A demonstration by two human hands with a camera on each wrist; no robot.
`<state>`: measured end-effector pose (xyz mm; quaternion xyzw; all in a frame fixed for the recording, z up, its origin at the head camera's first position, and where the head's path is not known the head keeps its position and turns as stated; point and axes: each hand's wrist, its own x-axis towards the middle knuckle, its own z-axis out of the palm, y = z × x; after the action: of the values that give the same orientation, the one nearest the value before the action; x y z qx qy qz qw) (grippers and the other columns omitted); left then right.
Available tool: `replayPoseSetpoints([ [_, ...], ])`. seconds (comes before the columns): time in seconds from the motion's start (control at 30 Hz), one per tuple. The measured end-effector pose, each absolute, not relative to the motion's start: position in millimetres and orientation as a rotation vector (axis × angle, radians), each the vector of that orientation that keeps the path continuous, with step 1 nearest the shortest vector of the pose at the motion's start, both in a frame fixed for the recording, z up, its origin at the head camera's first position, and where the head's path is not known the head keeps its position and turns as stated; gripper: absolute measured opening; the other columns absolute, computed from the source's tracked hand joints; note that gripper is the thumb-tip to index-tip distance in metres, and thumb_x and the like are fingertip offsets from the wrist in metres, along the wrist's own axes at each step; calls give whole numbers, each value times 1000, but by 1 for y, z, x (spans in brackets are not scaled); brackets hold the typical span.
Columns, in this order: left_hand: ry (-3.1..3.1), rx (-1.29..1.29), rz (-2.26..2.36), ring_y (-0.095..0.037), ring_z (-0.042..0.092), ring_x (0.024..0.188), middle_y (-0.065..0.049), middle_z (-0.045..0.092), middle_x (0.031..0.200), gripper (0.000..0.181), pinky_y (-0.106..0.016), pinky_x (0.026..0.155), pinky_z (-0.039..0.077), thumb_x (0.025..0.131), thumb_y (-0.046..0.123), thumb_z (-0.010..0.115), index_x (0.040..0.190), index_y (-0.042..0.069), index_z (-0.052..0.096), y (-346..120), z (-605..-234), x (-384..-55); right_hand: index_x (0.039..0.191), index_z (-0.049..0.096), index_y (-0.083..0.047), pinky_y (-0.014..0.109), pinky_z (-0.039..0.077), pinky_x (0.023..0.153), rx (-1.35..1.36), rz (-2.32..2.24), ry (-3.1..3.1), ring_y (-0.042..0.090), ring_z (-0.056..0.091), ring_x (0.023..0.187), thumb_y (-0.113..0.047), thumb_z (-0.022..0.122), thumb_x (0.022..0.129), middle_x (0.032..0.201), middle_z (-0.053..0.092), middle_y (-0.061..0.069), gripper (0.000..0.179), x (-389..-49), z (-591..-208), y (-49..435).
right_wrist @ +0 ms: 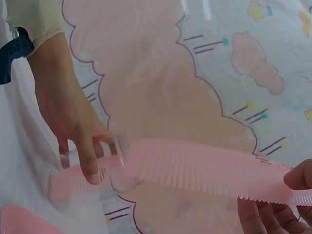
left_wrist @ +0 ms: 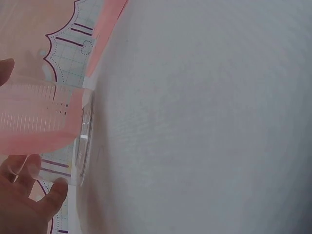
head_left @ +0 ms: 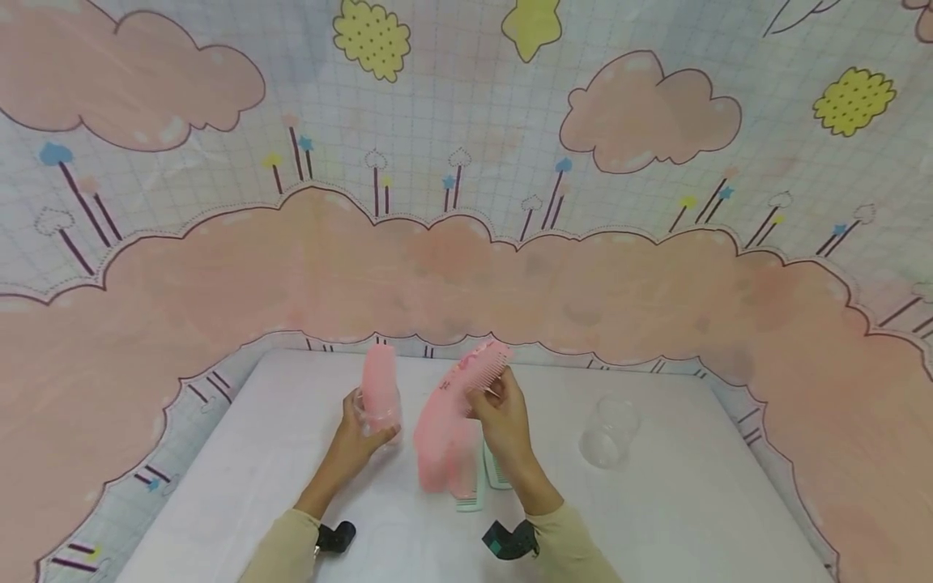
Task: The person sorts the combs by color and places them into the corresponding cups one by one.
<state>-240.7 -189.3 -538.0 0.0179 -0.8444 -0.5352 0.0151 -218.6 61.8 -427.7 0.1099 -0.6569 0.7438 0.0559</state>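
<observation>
"What's the biggest thing over there?"

"The cloud-print cloth (head_left: 466,275), rising beyond both sets of fingers. Under them spreads the white worktop (head_left: 656,518)."

"And the person?"

"Pale sleeves (head_left: 280,546), then two hands. The right hand (head_left: 506,421) pinches a long pink comb (head_left: 457,389) near one end, thumb against the fine teeth. The rest of it slants down and leftward from those fingers."

"The left hand (head_left: 357,441)?"

"Curled round a clear cup (left_wrist: 84,141), thumb on the near side. A second pink comb (head_left: 379,374) stands in that cup, its upper part poking out above the fingers, its teeth showing through the wall. I can't tell whether the base touches down."

"Anything between the hands?"

"More pink pieces (head_left: 461,465), below and left of the right fingers, overlapping too much for me to count."

"What's clear, off to the other side?"

"A clear container (head_left: 602,450), well to the right of the right fingers. One piece or two, I can't say."

"And the small stuff?"

"Two green combs (head_left: 470,507), partly hidden, just below the right fingers. Then a black device (head_left: 338,537) at each wrist, behind the fingers."
</observation>
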Motion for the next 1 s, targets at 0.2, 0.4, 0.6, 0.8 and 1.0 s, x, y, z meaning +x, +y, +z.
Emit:
replayPoseSetpoints([
  [0.2, -2621, 41, -1670, -45, 32, 141, -28, 23, 156, 106, -64, 113, 30, 84, 44, 75, 154, 13, 2, -189, -538, -241, 134, 47, -7, 28, 58, 76, 364, 2309, -1937, 16, 66, 97, -1, 57, 94, 125, 60, 19, 42, -223, -426, 52],
  [0.4, -2610, -4, -1662, -46, 31, 142, -31, 25, 155, 102, -64, 115, 26, 86, 36, 75, 153, 11, 3, -191, -539, -238, 131, 48, -5, 29, 59, 78, 430, 2325, -1900, 15, 66, 96, -1, 60, 94, 123, 60, 19, 39, -227, -427, 38],
  [0.6, -2611, 8, -1659, -45, 32, 141, -28, 25, 155, 104, -64, 112, 30, 85, 41, 75, 154, 13, 2, -192, -538, -240, 129, 48, -4, 32, 59, 81, 522, 2277, -1831, 17, 65, 98, -6, 60, 96, 121, 59, 17, 35, -234, -422, 24],
  [0.8, -2611, 17, -1699, -43, 31, 142, -27, 26, 155, 106, -64, 113, 28, 84, 43, 75, 154, 14, 1, -192, -538, -237, 126, 47, -4, 31, 59, 82, 514, 2265, -1848, 17, 64, 97, -5, 58, 97, 120, 59, 17, 31, -237, -421, 15],
  [1.0, -2622, 17, -1675, -43, 33, 141, -27, 27, 155, 107, -64, 113, 30, 84, 44, 76, 154, 14, 1, -191, -539, -238, 129, 46, -7, 33, 59, 84, 501, 2231, -1870, 23, 64, 102, -5, 56, 98, 123, 58, 16, 33, -242, -419, 9],
])
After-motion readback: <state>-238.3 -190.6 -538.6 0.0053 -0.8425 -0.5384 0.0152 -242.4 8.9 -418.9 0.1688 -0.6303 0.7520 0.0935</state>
